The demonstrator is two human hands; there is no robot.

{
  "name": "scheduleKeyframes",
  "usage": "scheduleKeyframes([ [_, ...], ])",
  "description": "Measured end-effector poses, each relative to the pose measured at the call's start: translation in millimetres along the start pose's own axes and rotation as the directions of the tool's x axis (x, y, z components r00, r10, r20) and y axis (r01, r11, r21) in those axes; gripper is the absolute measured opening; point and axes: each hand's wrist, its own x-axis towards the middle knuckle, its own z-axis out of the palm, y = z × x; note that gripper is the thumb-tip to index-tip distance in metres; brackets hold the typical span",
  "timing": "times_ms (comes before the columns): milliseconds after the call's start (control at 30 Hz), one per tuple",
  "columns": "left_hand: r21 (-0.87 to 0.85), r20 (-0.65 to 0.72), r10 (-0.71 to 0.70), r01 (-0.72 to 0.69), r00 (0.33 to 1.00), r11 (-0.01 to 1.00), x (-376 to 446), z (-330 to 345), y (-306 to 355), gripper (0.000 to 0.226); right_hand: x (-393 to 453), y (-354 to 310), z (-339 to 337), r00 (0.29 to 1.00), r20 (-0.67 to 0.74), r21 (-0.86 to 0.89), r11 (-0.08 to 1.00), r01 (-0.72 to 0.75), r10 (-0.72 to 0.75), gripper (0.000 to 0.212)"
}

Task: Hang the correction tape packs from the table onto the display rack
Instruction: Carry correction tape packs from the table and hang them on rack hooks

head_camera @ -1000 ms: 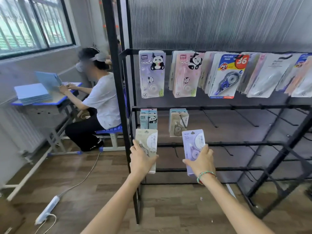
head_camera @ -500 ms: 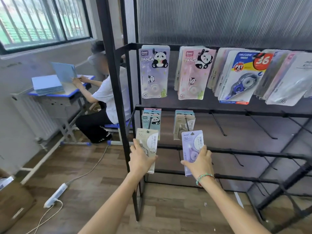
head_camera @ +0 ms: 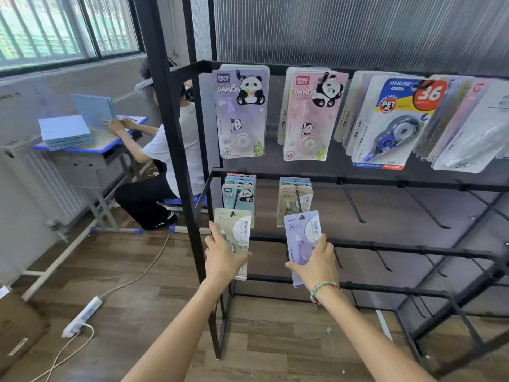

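Observation:
My left hand [head_camera: 221, 257] grips a beige correction tape pack [head_camera: 236, 230] held upright, its top hole at the tip of the hook that carries the teal panda packs [head_camera: 239, 194]. My right hand [head_camera: 316, 264] grips a lilac correction tape pack [head_camera: 301, 232] upright, its hole at the tip of the neighbouring hook with beige packs [head_camera: 293, 197]. Both hooks belong to the second rail of the black display rack [head_camera: 358, 183]. The top rail carries purple panda packs [head_camera: 241, 111], pink panda packs [head_camera: 309, 114] and blue-and-yellow packs [head_camera: 391, 122].
Bare hooks [head_camera: 351, 201] stick out along the second and lower rails to the right. The rack's black upright post [head_camera: 176, 150] stands just left of my left hand. A seated person [head_camera: 165, 161] works at a blue desk [head_camera: 91, 144] at the left. A power strip [head_camera: 82, 315] lies on the wooden floor.
I have come closer to the rack. Both hands have carried their packs forward and up, from in front of the lower rails to the tips of the second-rail hooks.

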Motion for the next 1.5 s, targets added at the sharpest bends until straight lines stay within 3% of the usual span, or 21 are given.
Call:
scheduleKeyframes([
  [167, -0.05, 0.029, -0.003, 0.004, 1.0, 0.999, 20.9, 4.6, 1.0, 0.127, 19.4, -8.4, 10.5, 0.999, 0.026, 0.082, 0.995, -0.049, 0.047, 0.132],
  [500, -0.218, -0.021, 0.072, -0.075, 0.997, 0.973, 75.1, 24.0, 9.3, 0.117, 79.4, -27.7, 39.4, 0.988, -0.038, 0.23, 0.964, -0.134, 0.147, 0.122],
  [833, -0.259, -0.044, 0.096, -0.105, 0.994, 0.96, 93.5, 34.9, 3.4, 0.114, 104.4, -28.3, 50.2, 0.984, -0.07, 0.305, 0.943, -0.135, 0.163, 0.114],
  [1167, -0.248, -0.019, 0.039, -0.042, 0.999, 0.968, 87.8, 29.8, 2.7, 0.129, 96.4, -24.6, 44.5, 0.98, -0.035, 0.242, 0.953, -0.181, 0.195, 0.129],
  [1333, -0.175, -0.028, 0.052, -0.056, 0.998, 0.983, 77.6, 24.0, 1.8, 0.128, 78.1, -20.7, 36.5, 0.985, -0.046, 0.155, 0.976, -0.156, 0.165, 0.125],
  [1500, -0.098, -0.03, 0.102, -0.105, 0.994, 0.99, 43.3, 10.0, 2.9, 0.116, 49.5, -23.4, 23.8, 0.996, 0.041, 0.071, 0.994, -0.084, 0.082, 0.109],
])
